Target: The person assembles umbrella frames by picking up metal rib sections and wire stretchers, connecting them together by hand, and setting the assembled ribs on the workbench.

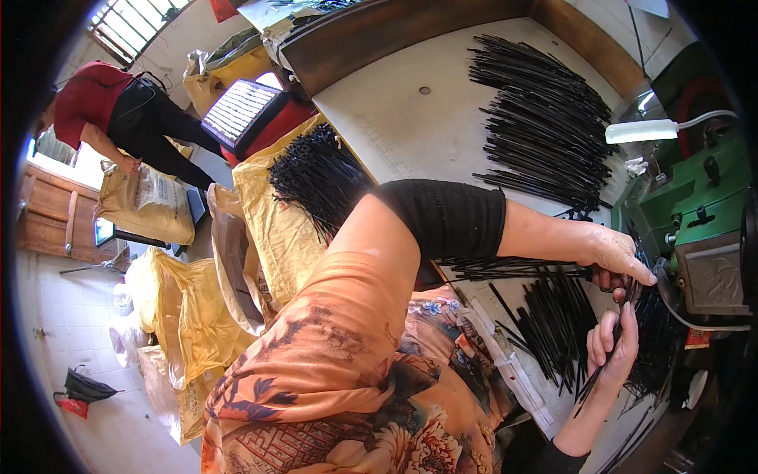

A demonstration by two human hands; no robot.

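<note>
My left hand (617,254) reaches across to the green machine (683,193), its fingers pinched on the upper ends of a few thin black strips. Just below it, my right hand (614,344) is closed around the same slim black strips (586,389), whose lower ends stick out past the palm. The exact number held is hidden by the fingers. Beside my hands lies a loose bunch of black strips (553,324) on the worktable. A dark tangle of strips (655,340) sits under the machine's metal guard (695,320).
A large fanned pile of black strips (545,126) covers the far tabletop, near a white lamp (641,131). A wooden board (379,43) edges the table (395,103). Yellow sacks (181,308) and a bundle of strips (316,170) stand left. Another person (118,110) bends over a sack (146,201).
</note>
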